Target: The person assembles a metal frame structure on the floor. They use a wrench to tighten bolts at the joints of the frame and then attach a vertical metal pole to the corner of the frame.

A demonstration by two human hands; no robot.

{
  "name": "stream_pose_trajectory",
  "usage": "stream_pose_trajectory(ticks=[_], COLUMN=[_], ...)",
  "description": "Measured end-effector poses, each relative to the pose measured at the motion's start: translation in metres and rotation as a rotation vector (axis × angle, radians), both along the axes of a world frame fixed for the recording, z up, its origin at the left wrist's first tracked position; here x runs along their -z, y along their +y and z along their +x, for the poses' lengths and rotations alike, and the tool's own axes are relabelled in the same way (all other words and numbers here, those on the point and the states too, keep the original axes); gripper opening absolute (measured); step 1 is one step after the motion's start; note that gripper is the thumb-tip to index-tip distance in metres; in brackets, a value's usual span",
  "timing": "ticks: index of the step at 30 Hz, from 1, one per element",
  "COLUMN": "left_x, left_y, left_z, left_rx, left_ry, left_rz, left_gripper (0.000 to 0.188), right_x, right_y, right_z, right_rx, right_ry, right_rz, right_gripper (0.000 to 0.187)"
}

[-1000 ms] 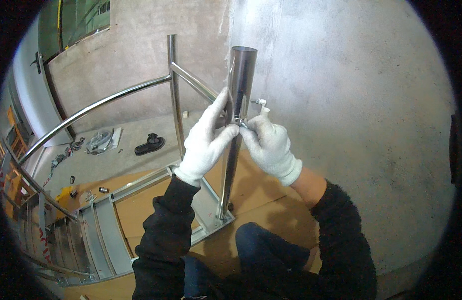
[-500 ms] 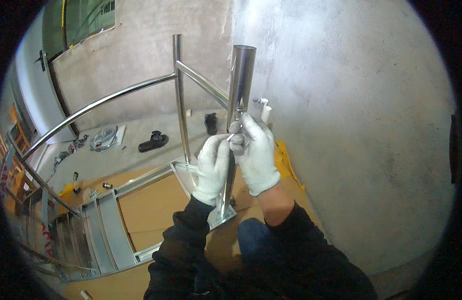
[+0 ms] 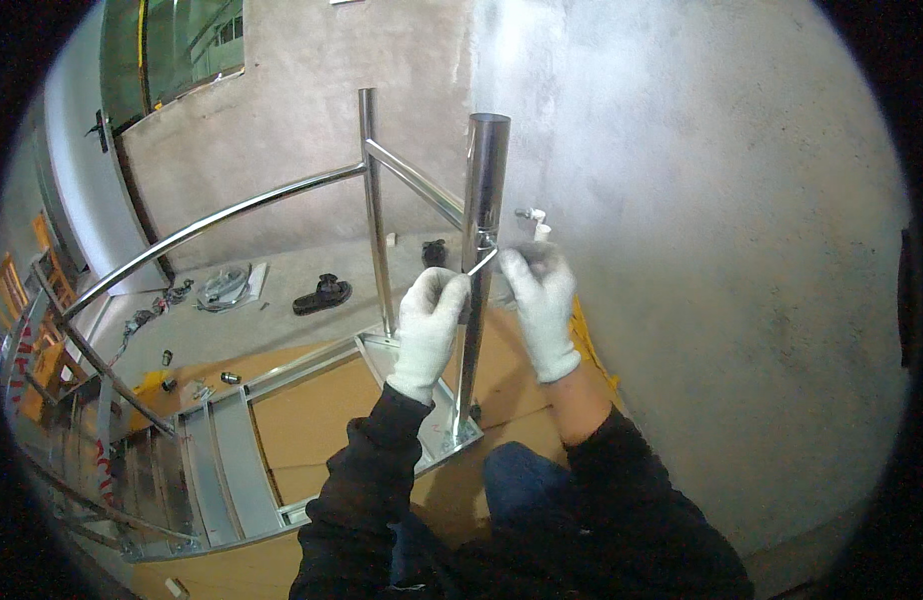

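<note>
In front of me stands a shiny steel post (image 3: 469,345) with a wider tube (image 3: 488,165) at its top. A small fastener (image 3: 487,240) shows low on that tube, where a side rail (image 3: 422,185) meets it. My gloved left hand (image 3: 429,325) is closed, pinching a thin shiny rod, perhaps a hex key (image 3: 482,263), whose upper end points toward the fastener. My gloved right hand (image 3: 545,312) is just right of the post, close to the rod's upper end. Its fingers are bent and loosely apart, partly blurred, and no object shows in them.
A curved handrail (image 3: 212,222) runs left from a thinner post (image 3: 377,230). The metal frame (image 3: 217,460) with steps lies over cardboard (image 3: 317,425). Sandals (image 3: 323,295), cables (image 3: 223,288) and small fittings (image 3: 231,378) are on the floor. A wall (image 3: 722,270) with a pipe fitting (image 3: 539,220) stands at right.
My right hand has moved right and slightly down, away from the post and my left fingers. More of the thin rod now shows. The whole view has shifted slightly.
</note>
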State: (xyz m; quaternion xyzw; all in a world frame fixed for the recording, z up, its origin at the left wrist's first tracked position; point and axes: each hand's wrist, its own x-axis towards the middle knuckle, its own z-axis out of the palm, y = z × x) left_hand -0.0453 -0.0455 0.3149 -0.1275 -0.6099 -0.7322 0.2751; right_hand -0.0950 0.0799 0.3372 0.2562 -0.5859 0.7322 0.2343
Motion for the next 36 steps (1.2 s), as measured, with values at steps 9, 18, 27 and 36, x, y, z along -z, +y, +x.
stream_pose_trajectory(ticks=[9, 18, 27, 36], left_x=[-0.004, -0.011, -0.047, -0.082], left_y=[0.000, -0.001, -0.014, -0.011], left_z=[0.002, 0.006, 0.001, -0.029], left_rx=[-0.014, 0.008, -0.118, -0.408], left_ry=[-0.032, -0.052, 0.094, 0.350], left_rz=[-0.006, -0.003, -0.133, -0.550], left_gripper=[0.018, 0.018, 0.019, 0.024], right_x=[-0.059, -0.073, -0.055, -0.035], right_y=[0.030, 0.027, 0.012, -0.007], right_z=[-0.019, -0.016, -0.016, -0.008], right_rx=[0.521, 0.537, 0.632, 0.668], right_ry=[1.233, 1.462, 1.134, 0.595], right_rz=[1.040, 1.212, 0.994, 0.698], right_gripper=[0.018, 0.012, 0.026, 0.019])
